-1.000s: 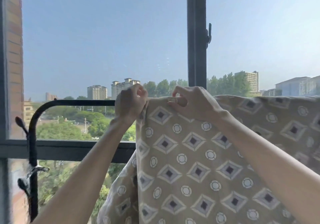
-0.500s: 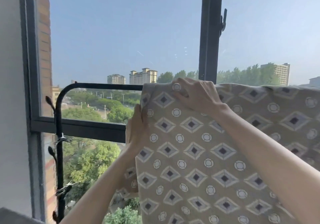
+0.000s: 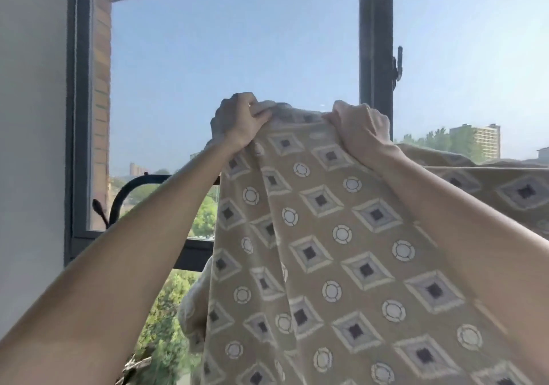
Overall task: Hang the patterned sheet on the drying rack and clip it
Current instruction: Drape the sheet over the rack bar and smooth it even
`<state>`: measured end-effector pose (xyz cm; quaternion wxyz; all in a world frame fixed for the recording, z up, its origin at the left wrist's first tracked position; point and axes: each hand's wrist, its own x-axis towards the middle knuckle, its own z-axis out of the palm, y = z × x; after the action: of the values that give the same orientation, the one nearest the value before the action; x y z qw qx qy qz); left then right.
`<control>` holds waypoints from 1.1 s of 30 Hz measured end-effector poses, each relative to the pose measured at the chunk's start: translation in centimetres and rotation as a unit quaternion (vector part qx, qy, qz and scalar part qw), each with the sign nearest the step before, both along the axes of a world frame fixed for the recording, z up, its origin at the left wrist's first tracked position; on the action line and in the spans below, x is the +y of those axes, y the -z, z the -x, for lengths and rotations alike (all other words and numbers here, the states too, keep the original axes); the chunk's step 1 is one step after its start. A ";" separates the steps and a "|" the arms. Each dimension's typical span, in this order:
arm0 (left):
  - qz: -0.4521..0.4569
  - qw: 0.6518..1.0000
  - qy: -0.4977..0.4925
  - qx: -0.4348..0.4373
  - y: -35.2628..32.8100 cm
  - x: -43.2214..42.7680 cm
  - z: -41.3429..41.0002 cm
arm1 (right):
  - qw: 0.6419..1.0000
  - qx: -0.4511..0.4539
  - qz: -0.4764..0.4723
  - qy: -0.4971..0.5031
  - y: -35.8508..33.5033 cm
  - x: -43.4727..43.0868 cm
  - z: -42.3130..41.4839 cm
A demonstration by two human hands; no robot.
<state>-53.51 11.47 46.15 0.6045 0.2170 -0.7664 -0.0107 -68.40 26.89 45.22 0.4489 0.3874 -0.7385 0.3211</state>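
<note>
The patterned sheet [image 3: 332, 236] is tan with grey diamonds and white circles. It hangs down in front of me and fills the lower right of the view. My left hand [image 3: 237, 120] grips its top edge near the left corner. My right hand [image 3: 361, 126] grips the same edge a little to the right. Both fists hold the bunched edge lifted well above the black drying rack bar [image 3: 139, 181], whose curved left end shows between my left forearm and the window frame. Further right the sheet lies draped at rack height. The sheet hides the remainder of the bar. No clip is visible.
A dark window frame [image 3: 74, 117] stands at the left beside a white wall [image 3: 29, 117], with a vertical mullion [image 3: 375, 40] and its handle [image 3: 398, 63] behind my right hand. Outside are sky, trees and distant buildings. A black rack hook [image 3: 99, 209] sticks out near the sill.
Both hands have gathered the sheet's top edge and lifted it up off the bar. My left hand came up from the sheet's side edge to the top. The view has tilted upward.
</note>
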 end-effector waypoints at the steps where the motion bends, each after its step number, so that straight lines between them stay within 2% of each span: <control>1: -0.007 1.000 0.006 -0.029 -0.4 -0.4 0.3 | 0.999 -0.021 0.010 0.024 -0.7 -0.4 0.2; 3: -0.039 0.989 0.039 -0.140 0.3 -1.3 1.0 | 0.992 -0.063 -0.047 0.102 -0.8 -1.2 1.0; 5: -0.069 0.967 0.068 -0.235 2.6 -2.3 1.0 | 0.968 -0.120 -0.155 0.158 0.6 -1.7 1.4; 6: -0.065 0.970 0.076 -0.223 4.0 -2.8 0.7 | 0.952 -0.144 -0.209 0.172 1.4 -1.8 1.4; 9: 0.016 0.998 0.051 -0.025 8.0 -3.9 -1.3 | 0.922 -0.200 -0.282 0.174 2.3 -1.7 1.2; 11: 0.057 0.997 0.047 0.037 10.3 -4.3 -3.2 | 0.919 -0.221 -0.282 0.164 2.2 -1.8 0.8; 14: 0.058 0.996 0.065 0.018 13.2 -5.5 -4.6 | 0.942 -0.207 -0.224 0.139 2.2 -2.1 0.0; 15: 0.033 0.996 0.086 0.003 13.9 -5.4 -4.7 | 0.956 -0.192 -0.186 0.119 2.3 -2.3 -0.5; 17: -0.099 0.982 0.155 -0.049 14.7 -4.6 -4.7 | 0.979 -0.158 -0.118 0.053 2.2 -2.9 -2.0; 19: -0.263 0.928 0.246 -0.093 15.5 -3.9 -4.5 | 0.985 -0.142 -0.080 -0.054 2.3 -3.6 -3.6; 20: -0.330 0.882 0.318 -0.110 16.0 -3.7 -4.6 | 0.983 -0.130 -0.074 -0.101 2.6 -3.9 -4.6; 21: -0.383 0.816 0.414 -0.128 16.6 -3.5 -4.7 | 0.982 -0.108 -0.080 -0.133 3.0 -3.9 -5.7; 23: -0.433 0.684 0.565 -0.162 17.8 -4.0 -4.8 | 0.980 -0.044 -0.118 -0.156 4.0 -3.8 -7.4; 24: -0.451 0.644 0.592 -0.179 18.1 -4.0 -5.0 | 0.976 -0.014 -0.144 -0.161 4.6 -3.7 -8.0; 25: -0.463 0.619 0.602 -0.201 18.2 -3.7 -5.4 | 0.973 0.009 -0.166 -0.162 5.0 -3.5 -8.3; 27: -0.473 0.601 0.603 -0.228 18.2 -3.1 -5.9 | 0.971 0.045 -0.190 -0.135 5.4 -3.1 -8.5; 29: -0.490 0.602 0.595 -0.209 18.0 -2.8 -6.4 | 0.969 0.075 -0.215 -0.093 5.5 -2.8 -8.6; 33: -0.501 0.612 0.582 -0.188 16.7 -2.4 -7.8 | 0.966 0.069 -0.237 -0.071 5.9 -2.1 -9.1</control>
<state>-45.72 9.11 29.47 0.1107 -0.0082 -0.7037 -0.7017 -59.31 24.76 39.31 0.3702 0.5559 -0.7309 0.1403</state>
